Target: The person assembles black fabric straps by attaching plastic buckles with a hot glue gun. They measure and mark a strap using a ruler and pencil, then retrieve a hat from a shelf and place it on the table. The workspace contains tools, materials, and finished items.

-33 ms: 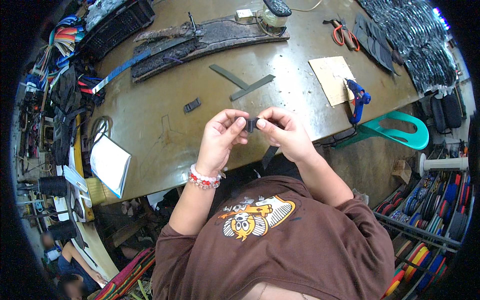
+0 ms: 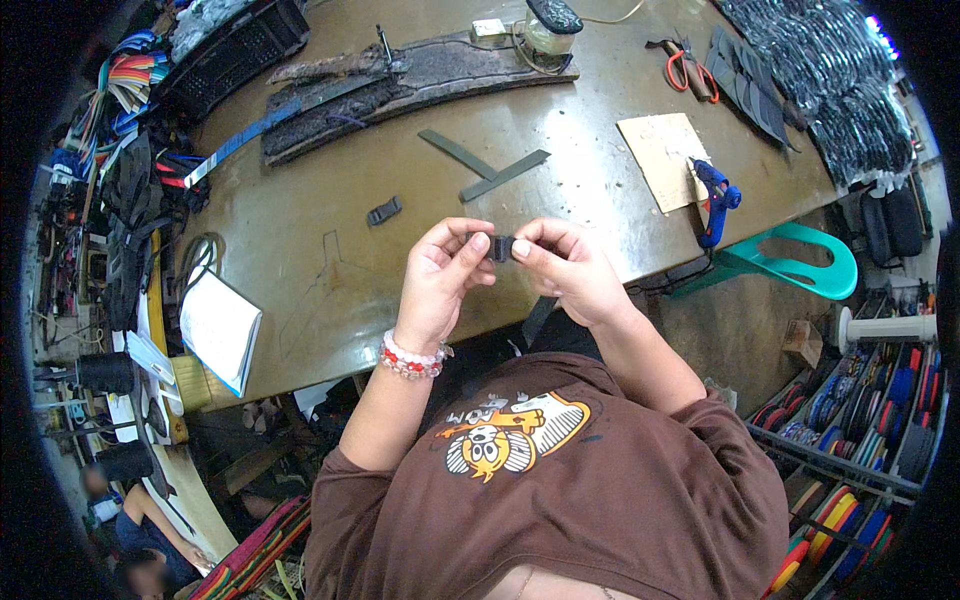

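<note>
Between the fingertips of both hands is a small black plastic buckle [image 2: 502,248], held just above the near side of the table. My left hand [image 2: 446,262] pinches its left end between thumb and finger. On its right end, my right hand [image 2: 566,262] does the same. Below the right palm hangs a dark strap [image 2: 539,318]; where it meets the buckle is hidden by the fingers. Another black buckle [image 2: 384,210] lies on the table to the left of my hands. Beyond them rest two olive webbing strips [image 2: 457,152], one end near the other.
A scorched board [image 2: 430,95] with a glass jar [image 2: 549,45] spans the table's far side. To the right lie a blue glue gun [image 2: 714,200], a cardboard sheet [image 2: 660,158] and orange-handled scissors [image 2: 690,78]. A notebook [image 2: 221,325] sits left; a green stool [image 2: 780,260] stands right.
The buckle between my fingertips has turned slightly, showing more of its face. Both hands stay in almost the same place.
</note>
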Available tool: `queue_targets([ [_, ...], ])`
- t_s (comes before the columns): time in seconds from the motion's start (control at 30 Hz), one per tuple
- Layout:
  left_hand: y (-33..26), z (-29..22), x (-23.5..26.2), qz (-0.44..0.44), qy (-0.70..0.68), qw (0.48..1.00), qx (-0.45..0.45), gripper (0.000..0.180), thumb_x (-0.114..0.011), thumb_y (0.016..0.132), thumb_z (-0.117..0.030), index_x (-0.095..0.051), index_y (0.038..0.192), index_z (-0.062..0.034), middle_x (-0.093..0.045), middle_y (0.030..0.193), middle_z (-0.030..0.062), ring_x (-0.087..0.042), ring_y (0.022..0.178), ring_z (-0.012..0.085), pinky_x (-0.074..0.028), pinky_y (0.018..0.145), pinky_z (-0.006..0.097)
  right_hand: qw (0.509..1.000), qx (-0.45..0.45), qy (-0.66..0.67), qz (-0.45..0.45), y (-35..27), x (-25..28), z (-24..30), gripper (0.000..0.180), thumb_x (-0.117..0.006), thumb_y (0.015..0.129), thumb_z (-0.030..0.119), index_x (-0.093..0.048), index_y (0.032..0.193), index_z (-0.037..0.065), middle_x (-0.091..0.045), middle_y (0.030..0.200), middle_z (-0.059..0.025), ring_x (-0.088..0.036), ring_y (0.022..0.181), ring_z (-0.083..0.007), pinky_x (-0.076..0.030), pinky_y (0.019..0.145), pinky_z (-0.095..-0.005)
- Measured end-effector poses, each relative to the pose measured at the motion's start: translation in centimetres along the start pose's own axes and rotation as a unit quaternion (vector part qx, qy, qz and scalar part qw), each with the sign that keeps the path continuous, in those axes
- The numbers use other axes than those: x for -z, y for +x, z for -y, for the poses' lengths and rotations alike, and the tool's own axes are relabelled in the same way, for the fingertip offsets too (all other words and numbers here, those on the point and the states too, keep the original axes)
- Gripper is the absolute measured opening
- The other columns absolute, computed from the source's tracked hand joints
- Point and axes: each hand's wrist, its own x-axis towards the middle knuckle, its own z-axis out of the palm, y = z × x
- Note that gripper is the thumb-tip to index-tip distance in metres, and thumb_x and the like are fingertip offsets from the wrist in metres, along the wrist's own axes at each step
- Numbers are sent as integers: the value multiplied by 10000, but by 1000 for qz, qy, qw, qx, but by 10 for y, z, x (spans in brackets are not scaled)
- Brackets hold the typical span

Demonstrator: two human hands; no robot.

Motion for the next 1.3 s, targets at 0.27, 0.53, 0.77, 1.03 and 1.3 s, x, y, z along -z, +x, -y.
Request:
queue_targets([
  [0.27, -3, -6, -1, 27, 39, 999, 17, 185, -623, 858, -114, -586, 1005, -7, -591, 826, 14, -565, 674, 53, -506, 578, 189, 968, 72, -239, -8, -3, 1, 2, 164, -638, 848, 173, -604, 828, 14, -502, 675, 37, -490, 639, -74, -401, 572, -233],
  [0.53, -4, -9, -4, 25, 50, 998, 4, 193, -634, 851, -117, -592, 998, 1, -591, 808, 14, -563, 668, 60, -494, 565, 187, 888, 201, -411, -40, -11, -6, 10, 122, -703, 774, 81, -595, 805, 33, -611, 782, -18, -534, 670, -87, -427, 604, -239],
  [0.77, -6, -6, -6, 76, -26, 995, 52, 208, -626, 859, -125, -586, 1023, -3, -594, 821, 17, -567, 687, 52, -504, 594, 184, 993, 21, 117, 17, -3, 0, -3, 194, -719, 740, 13, -542, 803, 62, -601, 711, -16, -496, 546, -41, -366, 464, -183],
  [1.03, -10, -7, -7, 47, -20, 998, 45, 191, -600, 878, -125, -583, 1027, -6, -610, 859, 29, -588, 724, 57, -516, 625, 186, 999, 41, 10, -24, -4, 3, 4, 130, -701, 762, 27, -590, 830, 26, -608, 724, -35, -536, 565, -71, -423, 491, -199],
  [1.3, -14, -8, -7, 7, 20, 1000, 3, 184, -598, 882, -139, -593, 1008, -5, -622, 840, 32, -590, 690, 59, -517, 606, 193, 996, 69, 1, -56, -7, -12, -4, 94, -666, 805, 25, -576, 831, 18, -628, 771, -59, -600, 638, -98, -496, 568, -212],
])
